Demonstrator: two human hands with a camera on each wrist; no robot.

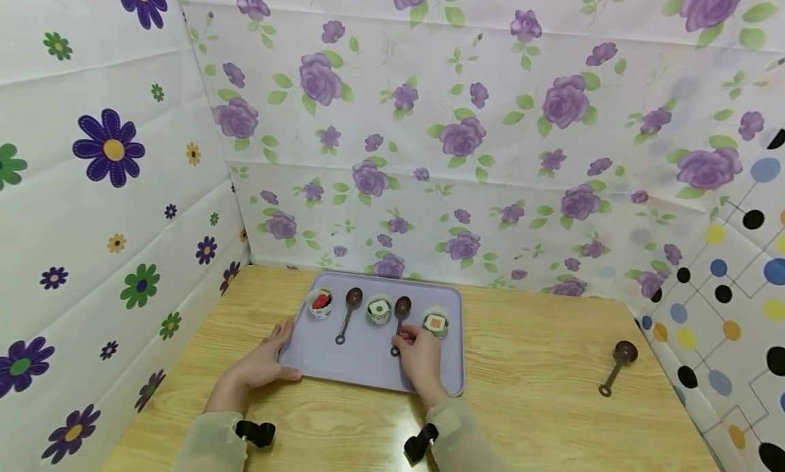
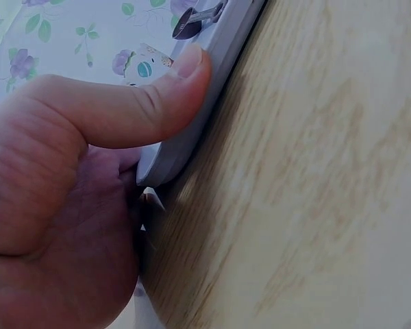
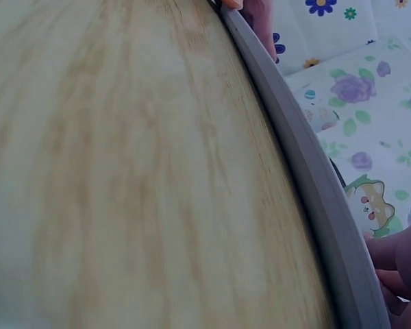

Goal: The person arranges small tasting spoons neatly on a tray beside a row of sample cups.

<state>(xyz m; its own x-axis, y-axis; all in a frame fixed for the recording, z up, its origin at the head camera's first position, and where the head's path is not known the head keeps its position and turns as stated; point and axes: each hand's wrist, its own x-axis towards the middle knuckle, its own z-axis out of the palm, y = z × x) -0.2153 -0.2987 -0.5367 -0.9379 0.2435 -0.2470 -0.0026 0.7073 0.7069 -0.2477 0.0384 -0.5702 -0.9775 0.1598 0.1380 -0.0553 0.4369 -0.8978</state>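
My left hand (image 1: 264,363) holds the lavender tray (image 1: 343,366) at its near left corner, thumb (image 2: 151,106) along the front rim. Over the tray, my right hand (image 1: 423,356) pinches the handle of a dark brown spoon (image 1: 402,306), its bowl pointing away from me. Another brown spoon (image 1: 352,298) lies on the tray to the left. Three small printed cups stand in a row with the spoons: one cup with red contents (image 1: 320,303), a middle cup with a white and green piece (image 1: 379,310), and a right cup with an orange-centred white piece (image 1: 436,321).
A third brown spoon (image 1: 624,353) lies on the wooden table (image 1: 533,363) far to the right of the tray. Flower-printed cloth (image 1: 429,186) hangs behind the table and on the left; a dotted cloth (image 1: 730,308) borders the right side.
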